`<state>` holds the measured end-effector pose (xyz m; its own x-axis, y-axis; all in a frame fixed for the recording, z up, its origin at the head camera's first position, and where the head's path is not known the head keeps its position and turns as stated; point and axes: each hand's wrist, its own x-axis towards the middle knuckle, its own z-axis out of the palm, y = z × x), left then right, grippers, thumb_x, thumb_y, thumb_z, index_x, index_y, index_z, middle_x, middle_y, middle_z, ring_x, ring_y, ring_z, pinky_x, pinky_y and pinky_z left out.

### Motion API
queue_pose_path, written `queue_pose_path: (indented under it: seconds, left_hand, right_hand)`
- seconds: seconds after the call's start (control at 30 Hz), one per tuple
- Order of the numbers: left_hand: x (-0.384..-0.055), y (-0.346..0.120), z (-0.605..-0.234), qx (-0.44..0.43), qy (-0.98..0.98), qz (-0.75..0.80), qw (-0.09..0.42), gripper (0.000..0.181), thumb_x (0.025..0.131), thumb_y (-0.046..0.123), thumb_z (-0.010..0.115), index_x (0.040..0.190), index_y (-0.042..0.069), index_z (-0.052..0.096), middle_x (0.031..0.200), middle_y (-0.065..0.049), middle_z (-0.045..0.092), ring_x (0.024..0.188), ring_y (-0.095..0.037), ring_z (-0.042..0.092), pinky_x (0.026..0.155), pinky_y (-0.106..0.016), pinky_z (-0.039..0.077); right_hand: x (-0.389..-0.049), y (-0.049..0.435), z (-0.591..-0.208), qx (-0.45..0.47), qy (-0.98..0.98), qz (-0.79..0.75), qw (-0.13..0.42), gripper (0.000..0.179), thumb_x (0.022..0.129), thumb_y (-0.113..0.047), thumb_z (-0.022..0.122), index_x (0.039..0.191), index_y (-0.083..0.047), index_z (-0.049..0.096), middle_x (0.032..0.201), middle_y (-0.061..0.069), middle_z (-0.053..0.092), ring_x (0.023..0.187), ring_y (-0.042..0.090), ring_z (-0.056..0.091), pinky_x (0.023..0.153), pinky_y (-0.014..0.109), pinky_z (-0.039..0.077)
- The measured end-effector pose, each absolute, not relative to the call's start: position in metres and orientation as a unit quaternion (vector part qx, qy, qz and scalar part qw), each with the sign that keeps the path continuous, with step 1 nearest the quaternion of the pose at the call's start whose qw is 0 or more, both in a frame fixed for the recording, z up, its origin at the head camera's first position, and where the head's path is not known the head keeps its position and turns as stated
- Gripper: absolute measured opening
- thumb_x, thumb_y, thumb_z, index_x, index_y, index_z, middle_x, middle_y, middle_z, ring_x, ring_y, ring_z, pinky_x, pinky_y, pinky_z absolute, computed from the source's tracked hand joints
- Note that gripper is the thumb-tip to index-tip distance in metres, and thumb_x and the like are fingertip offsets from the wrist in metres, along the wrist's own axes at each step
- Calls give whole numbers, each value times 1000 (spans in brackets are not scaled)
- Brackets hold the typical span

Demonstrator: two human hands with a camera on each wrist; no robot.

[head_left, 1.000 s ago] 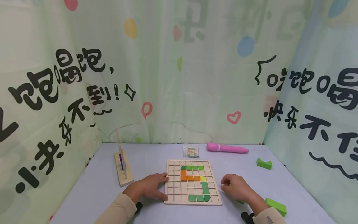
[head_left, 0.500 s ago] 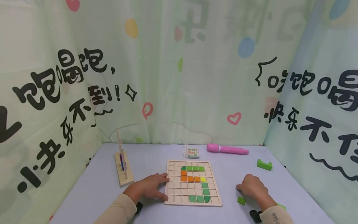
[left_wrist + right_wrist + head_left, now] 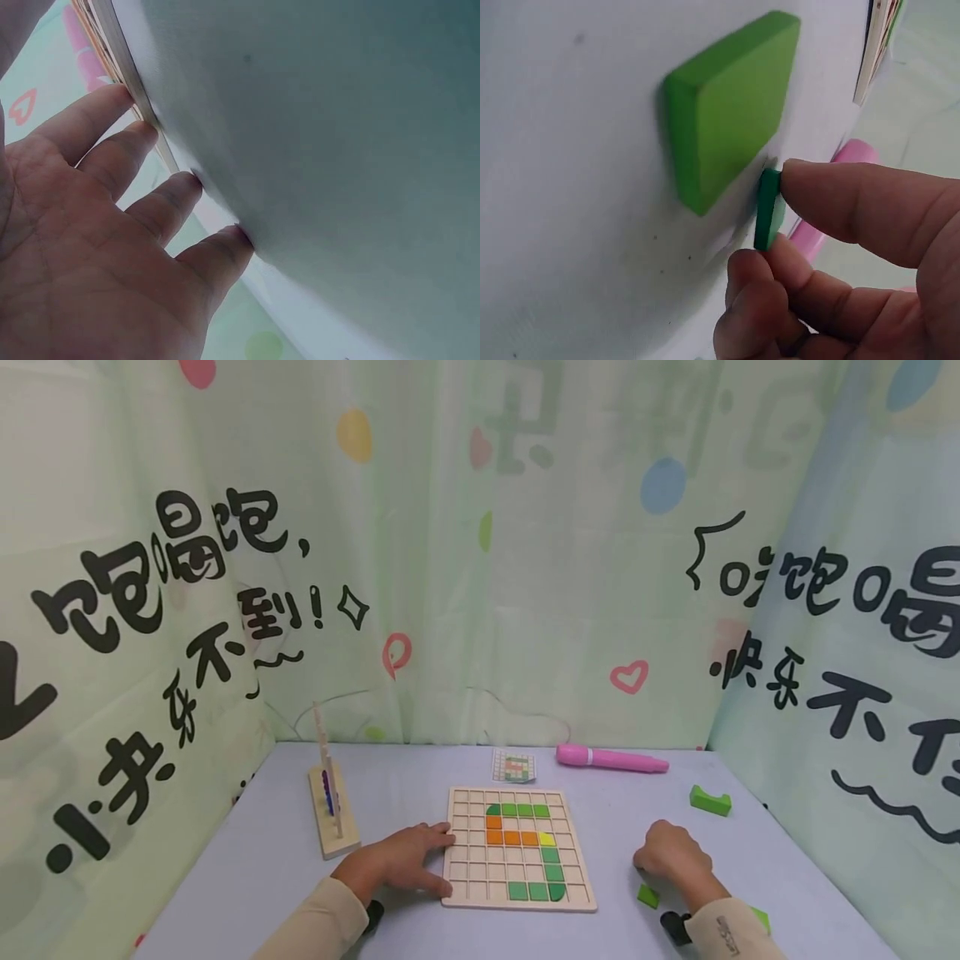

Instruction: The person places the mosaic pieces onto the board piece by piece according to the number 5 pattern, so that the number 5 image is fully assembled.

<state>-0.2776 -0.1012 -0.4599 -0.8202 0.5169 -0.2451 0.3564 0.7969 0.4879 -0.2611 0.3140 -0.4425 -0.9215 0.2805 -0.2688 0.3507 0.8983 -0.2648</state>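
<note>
A square wooden grid board (image 3: 468, 864) lies on the table, with green, orange and yellow tiles in its cells forming a winding path. My left hand (image 3: 401, 862) rests at the board's left edge; in the left wrist view its fingertips (image 3: 142, 135) touch the edge, fingers fairly straight. To the right of the board, my right hand (image 3: 675, 860) is low at the table. The right wrist view shows thumb and finger pinching a small dark green tile (image 3: 766, 214), held on edge. Close by lies a light green square tile (image 3: 739, 112), flat on the table.
A green block (image 3: 761, 918) shows partly behind the right sleeve. Farther back are a notched green block (image 3: 709, 802), a pink pen-shaped stick (image 3: 611, 759) and a small pattern card (image 3: 514, 767). A wooden stand with blue beads (image 3: 330, 810) is at left.
My right hand has moved right, away from the board's side, and now pinches the dark green tile. The light green tile has come into fuller view. My left hand stays put.
</note>
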Motion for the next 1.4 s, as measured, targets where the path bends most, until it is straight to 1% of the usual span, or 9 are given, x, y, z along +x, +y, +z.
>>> queue_pose_path:
  seconds: [0.13, 0.23, 0.43, 0.6, 0.67, 0.77, 0.9, 1.1, 1.4]
  left_hand:
    - [-278, -100, -461, 233, 930, 211, 189, 80, 84, 47, 85, 152, 20, 54, 167, 0, 39, 155, -37, 33, 125, -56, 30]
    - [-278, -100, -461, 234, 932, 206, 186, 80, 84, 47, 85, 153, 20, 54, 167, 0, 39, 155, -37, 33, 125, -55, 30]
    - [-277, -100, -460, 235, 932, 204, 187, 80, 85, 47, 84, 153, 20, 53, 167, 0, 39, 155, -36, 33, 124, -55, 31]
    - [-277, -100, -460, 231, 932, 205, 189, 80, 84, 47, 85, 153, 21, 53, 167, 1, 39, 155, -35, 33, 124, -55, 32]
    - [-277, -101, -460, 231, 932, 205, 189, 80, 84, 48, 84, 153, 21, 53, 167, 1, 39, 155, -35, 33, 124, -55, 32]
    - [-278, -101, -460, 235, 931, 205, 188, 80, 84, 47, 84, 153, 20, 53, 167, 0, 39, 155, -36, 33, 124, -55, 31]
    - [-278, -101, -460, 238, 931, 207, 186, 80, 85, 47, 84, 153, 20, 53, 167, -1, 39, 155, -37, 32, 125, -55, 31]
    - [-278, -100, -460, 230, 930, 212, 191, 80, 84, 47, 85, 152, 20, 54, 167, 1, 40, 155, -35, 33, 124, -55, 31]
    - [-279, -101, -461, 229, 931, 213, 187, 80, 84, 47, 86, 152, 21, 55, 167, 1, 39, 155, -35, 33, 124, -56, 32]
  right_hand:
    - [-262, 311, -444, 160, 968, -167, 102, 30, 90, -12, 68, 106, 13, 63, 93, 22, 65, 79, 32, 59, 72, 48, 55]
    - [-262, 307, -445, 151, 968, -178, 91, 22, 90, -8, 69, 103, 9, 66, 93, 19, 67, 78, 29, 59, 69, 43, 53]
    - [-258, 301, -444, 134, 970, -189, 78, 11, 91, -8, 72, 94, 1, 68, 89, 14, 66, 79, 27, 59, 70, 43, 52]
    - [-251, 292, -443, 103, 965, -238, 46, 13, 88, -9, 77, 82, -5, 65, 80, 8, 60, 74, 22, 55, 63, 33, 45]
    - [-249, 284, -442, 87, 960, -265, 36, 15, 87, -9, 77, 81, -7, 64, 79, 6, 58, 74, 21, 54, 61, 30, 43]
    - [-247, 268, -440, 63, 953, -294, 30, 15, 87, -9, 79, 82, -7, 65, 79, 6, 58, 76, 20, 53, 61, 30, 42]
    - [-246, 243, -437, 42, 949, -311, 34, 16, 87, -9, 81, 84, -7, 65, 79, 5, 58, 77, 20, 52, 63, 30, 42]
    - [-242, 209, -443, 2, 936, -347, 56, 18, 85, -9, 83, 82, -8, 65, 79, 4, 59, 79, 18, 53, 64, 30, 44]
    - [-233, 167, -444, -95, 914, -383, 97, 16, 83, -11, 84, 79, -10, 69, 70, -1, 58, 67, 15, 52, 56, 26, 39]
